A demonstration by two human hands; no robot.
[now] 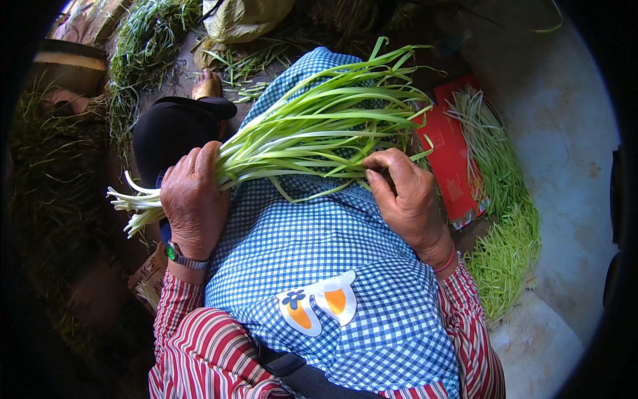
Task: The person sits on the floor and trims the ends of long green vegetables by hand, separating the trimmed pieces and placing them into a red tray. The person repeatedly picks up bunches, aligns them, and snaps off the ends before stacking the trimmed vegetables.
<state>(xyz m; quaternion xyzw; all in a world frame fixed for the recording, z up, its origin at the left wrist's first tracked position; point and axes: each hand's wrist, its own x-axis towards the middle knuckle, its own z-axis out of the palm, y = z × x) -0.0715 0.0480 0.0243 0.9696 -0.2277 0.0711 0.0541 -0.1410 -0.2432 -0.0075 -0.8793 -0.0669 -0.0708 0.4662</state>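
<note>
A thick bunch of green garlic chives with pale stems (319, 119) lies across my lap on a blue checked apron (299, 224). My left hand (192, 189) is closed around the bunch near its white ends, which stick out to the left. At the leafy side, my right hand (406, 194) has its thumb and forefinger at the lower edge of the leaves; a thin leaf runs by the fingertips, but whether they pinch it cannot be told. The leaf tips fan out towards the upper right.
Right of my lap, a red printed carton (451, 159) lies beside a long heap of cut greens (503, 249) against a pale sheet (563, 149). Loose grassy leaves (144, 55) cover the ground at upper left, near a dark bucket-like container (70, 67) and a yellowish sack (246, 20).
</note>
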